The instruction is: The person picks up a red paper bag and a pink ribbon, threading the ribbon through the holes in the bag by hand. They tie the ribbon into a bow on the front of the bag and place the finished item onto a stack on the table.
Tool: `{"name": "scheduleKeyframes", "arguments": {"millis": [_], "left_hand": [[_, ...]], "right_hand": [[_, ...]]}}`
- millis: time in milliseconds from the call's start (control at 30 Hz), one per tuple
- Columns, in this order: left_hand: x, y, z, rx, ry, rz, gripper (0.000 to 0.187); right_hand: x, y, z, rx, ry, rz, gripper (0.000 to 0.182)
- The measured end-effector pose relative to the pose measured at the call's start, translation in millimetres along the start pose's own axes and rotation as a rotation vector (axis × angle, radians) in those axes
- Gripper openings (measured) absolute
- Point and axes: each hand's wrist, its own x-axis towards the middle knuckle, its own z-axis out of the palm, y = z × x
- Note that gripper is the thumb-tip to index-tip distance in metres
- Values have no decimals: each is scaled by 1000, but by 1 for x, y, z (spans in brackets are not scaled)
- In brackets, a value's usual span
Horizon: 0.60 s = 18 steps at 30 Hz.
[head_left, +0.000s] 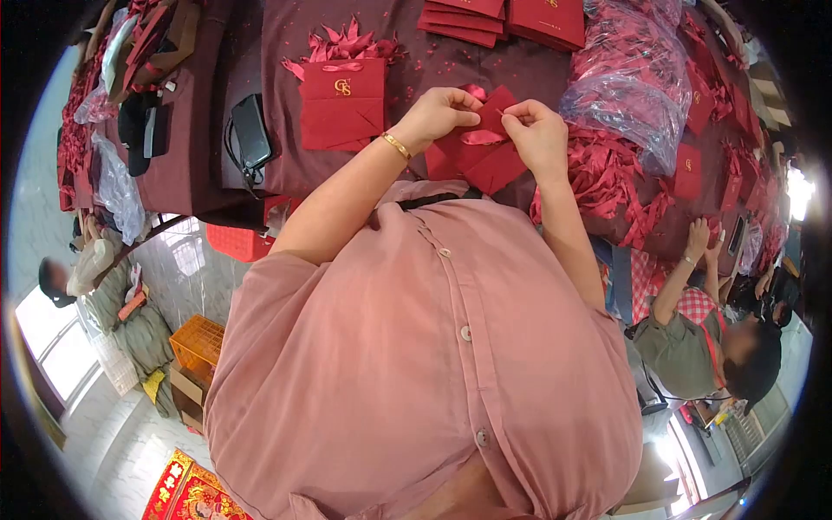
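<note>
Both my hands work at a small dark red paper bag (485, 165) held over the near edge of the maroon-covered table (433, 65). My left hand (442, 113), with a gold bracelet (397, 145) on its wrist, pinches the bag's top. My right hand (539, 134) pinches a red satin ribbon (482, 136) lying across the bag. Left of my hands stands another red bag with a gold logo (342, 100) and a ribbon bow on top.
Flat red bags are stacked (507, 17) at the table's far side. A clear plastic sack (620, 91) and loose red ribbons (607, 178) lie to the right. A black phone (251, 130) lies left. A seated co-worker (693, 342) is at right. An orange crate (201, 340) stands on the floor.
</note>
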Motion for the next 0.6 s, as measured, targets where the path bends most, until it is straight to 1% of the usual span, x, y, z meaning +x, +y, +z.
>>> {"name": "scheduleKeyframes", "arguments": {"millis": [133, 200, 233, 267, 300, 333, 367, 400, 467, 500, 567, 600], "left_hand": [[-8, 10, 4, 75, 7, 17, 24], [-9, 10, 5, 87, -3, 16, 24], [-7, 6, 5, 114, 2, 60, 24], [-6, 4, 7, 141, 8, 103, 24], [-6, 4, 9, 142, 7, 103, 24], [-6, 3, 12, 271, 49, 174, 23], [-7, 2, 15, 400, 90, 245, 23], [-10, 4, 18, 400, 90, 245, 23], [-16, 9, 25, 523, 165, 313, 23], [-17, 9, 26, 523, 163, 314, 23], [-18, 7, 27, 543, 180, 442, 23], [-18, 6, 26, 543, 184, 441, 23]], "right_hand": [[0, 1, 2, -10, 3, -11, 15], [0, -2, 2, -92, 17, -26, 13], [0, -3, 1, -92, 18, -25, 13], [0, -4, 1, -158, 22, -48, 12], [0, -5, 0, -225, 27, -71, 11], [1, -8, -2, -225, 28, -71, 11], [2, -13, -4, -337, 20, -106, 11], [2, -16, -5, -449, 13, -141, 10], [7, -16, -5, -487, 5, -158, 11], [9, -16, -6, -525, -5, -175, 11], [9, -21, -7, -545, -5, -193, 11], [9, -23, -6, -564, -7, -212, 11]]}}
